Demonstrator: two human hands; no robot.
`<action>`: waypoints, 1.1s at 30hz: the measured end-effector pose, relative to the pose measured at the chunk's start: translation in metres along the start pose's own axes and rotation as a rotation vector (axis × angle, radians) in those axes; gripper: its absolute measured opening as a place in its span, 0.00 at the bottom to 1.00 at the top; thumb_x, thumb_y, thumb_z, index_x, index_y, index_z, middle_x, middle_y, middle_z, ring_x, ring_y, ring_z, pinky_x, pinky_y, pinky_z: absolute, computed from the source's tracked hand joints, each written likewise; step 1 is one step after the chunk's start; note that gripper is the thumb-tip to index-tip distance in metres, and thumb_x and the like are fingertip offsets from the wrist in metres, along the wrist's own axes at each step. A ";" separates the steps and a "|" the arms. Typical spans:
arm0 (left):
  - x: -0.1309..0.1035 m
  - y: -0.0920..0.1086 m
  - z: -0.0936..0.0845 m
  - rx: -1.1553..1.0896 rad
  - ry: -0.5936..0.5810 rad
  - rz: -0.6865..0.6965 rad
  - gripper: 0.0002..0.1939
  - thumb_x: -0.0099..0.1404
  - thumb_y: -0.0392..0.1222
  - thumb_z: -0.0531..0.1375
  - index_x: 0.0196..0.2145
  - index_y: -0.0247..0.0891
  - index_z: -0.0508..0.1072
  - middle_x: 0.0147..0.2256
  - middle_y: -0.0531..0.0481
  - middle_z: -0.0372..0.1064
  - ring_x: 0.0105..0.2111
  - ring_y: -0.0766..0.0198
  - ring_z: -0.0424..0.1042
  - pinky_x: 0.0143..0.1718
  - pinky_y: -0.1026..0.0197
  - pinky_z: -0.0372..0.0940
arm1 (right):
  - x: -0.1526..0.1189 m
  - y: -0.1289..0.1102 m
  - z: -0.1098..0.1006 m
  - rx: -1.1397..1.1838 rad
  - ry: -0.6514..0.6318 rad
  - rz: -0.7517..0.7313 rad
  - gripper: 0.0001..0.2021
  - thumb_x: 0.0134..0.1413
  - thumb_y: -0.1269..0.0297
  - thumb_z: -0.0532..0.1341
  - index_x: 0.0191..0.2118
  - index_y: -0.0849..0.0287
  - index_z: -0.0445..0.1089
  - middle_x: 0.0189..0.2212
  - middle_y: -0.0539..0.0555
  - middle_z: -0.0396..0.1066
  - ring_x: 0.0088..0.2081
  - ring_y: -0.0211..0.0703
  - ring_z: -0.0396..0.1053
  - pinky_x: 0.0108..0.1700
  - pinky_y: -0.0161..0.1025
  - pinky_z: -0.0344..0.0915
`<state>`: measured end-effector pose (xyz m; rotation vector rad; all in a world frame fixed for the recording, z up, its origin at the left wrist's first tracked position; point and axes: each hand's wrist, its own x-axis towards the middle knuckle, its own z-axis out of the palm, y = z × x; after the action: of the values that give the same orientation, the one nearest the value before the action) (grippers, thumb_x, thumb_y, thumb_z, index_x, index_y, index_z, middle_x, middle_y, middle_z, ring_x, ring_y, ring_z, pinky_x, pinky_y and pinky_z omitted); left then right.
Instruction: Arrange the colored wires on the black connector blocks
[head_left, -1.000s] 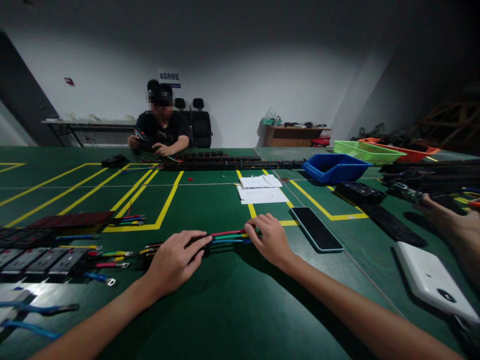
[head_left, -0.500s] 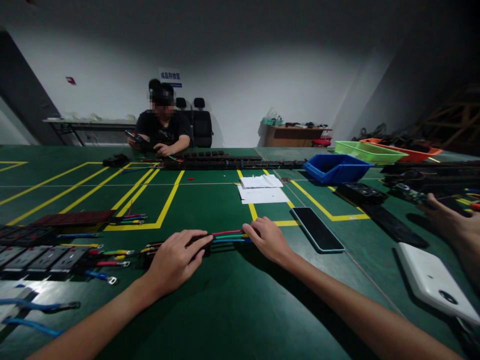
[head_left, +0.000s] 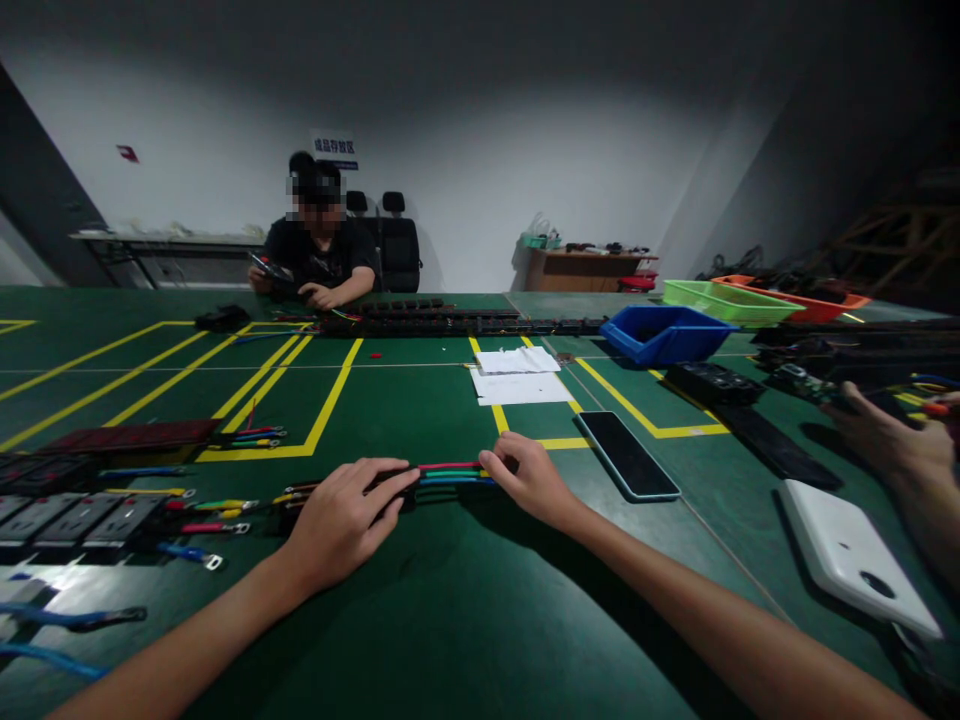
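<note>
On the green table, my left hand (head_left: 349, 515) lies over a dark wired block (head_left: 288, 518), its fingers wrapped across the top and hiding most of it. Red, green, yellow and blue wires (head_left: 454, 474) stretch side by side from the block's right end. Their far ends go into my right hand (head_left: 531, 482), whose thumb and fingers are pinched together on them. Just left of the block lie several wire ends with metal ring lugs (head_left: 238, 528), belonging to a row of black socket modules (head_left: 90, 522).
A phone (head_left: 628, 455) lies right of my right hand, with a white device (head_left: 855, 555) beyond. White papers (head_left: 519, 386), a blue bin (head_left: 664, 340) and a green bin (head_left: 720, 298) stand farther back. Another person's hand (head_left: 892, 440) works at right; a person (head_left: 322, 240) sits opposite.
The view has shifted slightly, so most things appear a little farther left. Both my hands keep the same hold on the block and wires.
</note>
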<state>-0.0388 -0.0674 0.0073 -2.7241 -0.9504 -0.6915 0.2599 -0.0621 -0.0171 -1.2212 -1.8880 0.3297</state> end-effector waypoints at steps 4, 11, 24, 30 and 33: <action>0.000 0.000 0.000 -0.001 -0.014 -0.004 0.22 0.72 0.37 0.56 0.62 0.45 0.70 0.55 0.44 0.71 0.49 0.54 0.73 0.46 0.50 0.70 | 0.000 0.005 0.003 -0.030 0.038 0.085 0.20 0.68 0.54 0.58 0.24 0.57 0.64 0.22 0.48 0.63 0.25 0.39 0.62 0.29 0.37 0.53; 0.002 0.001 -0.001 0.002 0.007 0.004 0.21 0.72 0.37 0.55 0.61 0.45 0.71 0.54 0.44 0.72 0.48 0.54 0.74 0.46 0.51 0.71 | -0.001 0.003 0.001 -0.037 0.111 0.044 0.19 0.68 0.53 0.58 0.26 0.56 0.63 0.24 0.48 0.63 0.26 0.39 0.61 0.29 0.37 0.54; 0.001 0.000 0.000 0.003 -0.001 -0.003 0.21 0.72 0.37 0.56 0.61 0.45 0.71 0.54 0.44 0.72 0.49 0.54 0.74 0.46 0.51 0.70 | -0.008 -0.002 0.006 -0.280 0.133 -0.104 0.15 0.70 0.58 0.55 0.30 0.55 0.62 0.29 0.51 0.63 0.28 0.40 0.60 0.30 0.38 0.53; 0.001 0.001 0.000 -0.005 0.022 -0.001 0.21 0.71 0.37 0.56 0.60 0.45 0.71 0.54 0.44 0.72 0.49 0.55 0.74 0.46 0.52 0.70 | -0.004 -0.001 0.002 -0.332 0.104 0.129 0.22 0.68 0.49 0.58 0.25 0.56 0.65 0.24 0.50 0.66 0.27 0.41 0.64 0.29 0.38 0.49; 0.001 0.002 -0.001 0.000 0.028 -0.017 0.21 0.71 0.37 0.56 0.60 0.45 0.72 0.54 0.44 0.73 0.48 0.55 0.74 0.46 0.52 0.70 | -0.003 0.000 0.001 -0.325 0.038 0.135 0.27 0.70 0.47 0.54 0.21 0.56 0.63 0.21 0.51 0.65 0.26 0.42 0.63 0.28 0.39 0.47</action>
<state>-0.0374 -0.0691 0.0087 -2.7019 -0.9679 -0.7306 0.2592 -0.0640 -0.0193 -1.5633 -1.8794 0.0697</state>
